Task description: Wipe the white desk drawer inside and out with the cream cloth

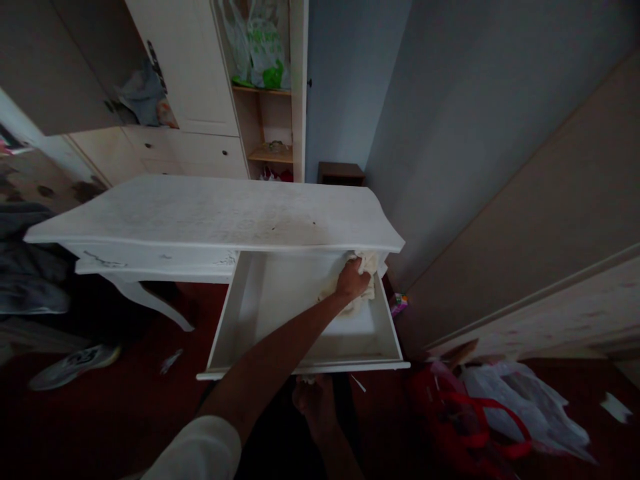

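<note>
A white drawer [280, 347] is pulled out from beneath the white table top [210, 207]. My left hand [353, 280] reaches across into its back right corner, fingers closed on a crumpled cream cloth [369, 261]. Part of that cloth spreads over the drawer floor under my wrist. Below the drawer front, my right hand [314, 400] is closed at the small pale drawer handle [307, 379]; dim light blurs its fingers. Dark marks and smudges show on the table top.
A red bag [450, 407] and a white plastic bag [530, 400] lie on the floor at right. A shoe [75, 367] lies at left, near a curved table leg [150, 303]. Cabinets [195, 73] stand behind; a wall [480, 167] borders the right.
</note>
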Tool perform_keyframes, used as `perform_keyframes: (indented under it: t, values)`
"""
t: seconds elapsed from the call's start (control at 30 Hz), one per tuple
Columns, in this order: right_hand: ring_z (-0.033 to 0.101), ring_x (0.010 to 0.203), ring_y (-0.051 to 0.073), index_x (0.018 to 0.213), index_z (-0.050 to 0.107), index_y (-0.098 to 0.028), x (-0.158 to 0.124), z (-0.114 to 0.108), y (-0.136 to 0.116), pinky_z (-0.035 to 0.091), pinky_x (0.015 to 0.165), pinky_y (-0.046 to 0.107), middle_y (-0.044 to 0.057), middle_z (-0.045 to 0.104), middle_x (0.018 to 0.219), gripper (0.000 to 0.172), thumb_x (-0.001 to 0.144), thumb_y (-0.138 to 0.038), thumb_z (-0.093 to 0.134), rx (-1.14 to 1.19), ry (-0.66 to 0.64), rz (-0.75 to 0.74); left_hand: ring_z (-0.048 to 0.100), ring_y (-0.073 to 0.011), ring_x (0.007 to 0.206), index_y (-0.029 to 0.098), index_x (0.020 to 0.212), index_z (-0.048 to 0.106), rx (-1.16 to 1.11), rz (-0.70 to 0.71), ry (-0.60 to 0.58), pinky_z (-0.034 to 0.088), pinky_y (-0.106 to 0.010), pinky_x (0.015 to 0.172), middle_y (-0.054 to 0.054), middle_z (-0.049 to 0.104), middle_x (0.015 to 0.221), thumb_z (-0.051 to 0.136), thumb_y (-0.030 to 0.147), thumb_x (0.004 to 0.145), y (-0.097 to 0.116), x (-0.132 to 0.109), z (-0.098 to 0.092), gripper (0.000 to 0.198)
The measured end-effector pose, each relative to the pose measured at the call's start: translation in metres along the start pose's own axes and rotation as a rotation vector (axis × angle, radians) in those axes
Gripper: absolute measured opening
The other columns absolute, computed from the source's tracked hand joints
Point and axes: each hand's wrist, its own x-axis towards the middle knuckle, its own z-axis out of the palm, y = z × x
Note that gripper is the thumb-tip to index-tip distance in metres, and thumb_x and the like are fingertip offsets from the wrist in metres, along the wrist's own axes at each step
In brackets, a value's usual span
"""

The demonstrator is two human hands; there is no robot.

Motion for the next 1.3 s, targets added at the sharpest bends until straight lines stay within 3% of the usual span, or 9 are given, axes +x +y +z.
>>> perform_keyframes:
  t: [0.1,0.17,0.4,0.7,0.83,0.97,1.03,1.2,1.3]
  values:
    - [0.047,0.038,0.009,0.068,0.067,-0.019,0.001,0.000,-0.001,0.033,0.039,0.022,0.001,0.068,0.060,0.038,0.071,-0.056,0.075,0.005,-0.013,0.019,0.057,-0.0244,0.116,0.019,0.120,0.059,0.217,0.211,-0.111,0.046,-0.033,0.100,-0.012,0.057,0.130,0.052,0.021,0.086,0.003,-0.018,-0.009,0.035]
    - [0.046,0.036,0.007,0.068,0.068,-0.019,0.001,0.001,-0.002,0.031,0.038,0.022,0.001,0.070,0.063,0.038,0.069,-0.056,0.076,0.013,-0.018,0.011,0.057,-0.0253,0.116,0.021,0.126,0.055,0.353,0.270,-0.156,0.048,-0.034,0.097,-0.013,0.049,0.138,0.051,0.022,0.087,0.007,-0.029,-0.015,0.039]
    - [0.044,0.034,0.006,0.068,0.069,-0.016,0.001,0.002,-0.002,0.029,0.037,0.021,0.001,0.069,0.061,0.044,0.069,-0.060,0.075,0.000,-0.032,-0.045,0.061,-0.0289,0.108,0.022,0.140,0.043,0.580,0.450,-0.327,0.055,-0.038,0.082,-0.019,0.045,0.141,0.047,0.012,0.086,0.019,-0.055,-0.034,0.056]
    - [0.042,0.034,0.007,0.064,0.065,-0.017,0.000,0.003,-0.004,0.028,0.037,0.022,-0.003,0.059,0.047,0.049,0.066,-0.065,0.074,-0.074,0.000,-0.061,0.067,-0.0254,0.087,0.023,0.111,0.066,0.603,0.696,-0.673,0.054,-0.032,0.065,-0.015,0.065,0.112,0.053,0.013,0.083,0.031,-0.095,-0.052,0.033]
    - [0.045,0.037,0.011,0.061,0.061,-0.018,0.003,-0.002,-0.002,0.034,0.039,0.024,-0.004,0.050,0.042,0.050,0.079,-0.064,0.064,-0.144,0.025,-0.069,0.067,-0.0263,0.085,0.021,0.101,0.070,0.589,0.831,-0.736,0.053,-0.034,0.061,-0.013,0.067,0.106,0.055,0.016,0.083,0.036,-0.112,-0.052,0.025]
    - [0.058,0.057,0.011,0.091,0.065,-0.015,0.005,-0.008,0.000,0.051,0.054,0.025,-0.001,0.064,0.074,0.034,0.094,-0.048,0.057,-0.176,0.034,-0.071,0.067,-0.0275,0.086,0.022,0.095,0.073,0.620,0.816,-0.759,0.053,-0.036,0.061,-0.012,0.068,0.104,0.057,0.018,0.083,0.039,-0.120,-0.059,0.020]
    - [0.059,0.060,0.010,0.095,0.064,-0.015,0.005,-0.009,0.001,0.052,0.056,0.025,0.000,0.065,0.080,0.032,0.096,-0.045,0.056,-0.190,0.034,-0.070,0.067,-0.0268,0.086,0.023,0.092,0.073,0.623,0.777,-0.761,0.053,-0.036,0.064,-0.011,0.069,0.102,0.057,0.017,0.082,0.035,-0.123,-0.067,0.019]
    - [0.046,0.040,0.011,0.057,0.057,-0.019,0.005,-0.009,0.000,0.033,0.038,0.023,-0.003,0.051,0.043,0.053,0.079,-0.067,0.063,-0.205,0.019,-0.074,0.065,-0.0244,0.097,0.023,0.087,0.072,0.543,0.655,-0.678,0.052,-0.037,0.084,-0.008,0.069,0.102,0.058,0.014,0.079,0.005,-0.138,-0.108,0.018]
    - [0.041,0.036,0.010,0.058,0.058,-0.020,0.004,-0.008,-0.002,0.029,0.037,0.023,-0.004,0.048,0.039,0.052,0.070,-0.070,0.069,-0.191,0.011,-0.067,0.063,-0.0222,0.105,0.026,0.095,0.073,0.441,0.528,-0.646,0.049,-0.034,0.094,-0.006,0.069,0.111,0.056,0.012,0.079,-0.018,-0.152,-0.143,0.027]
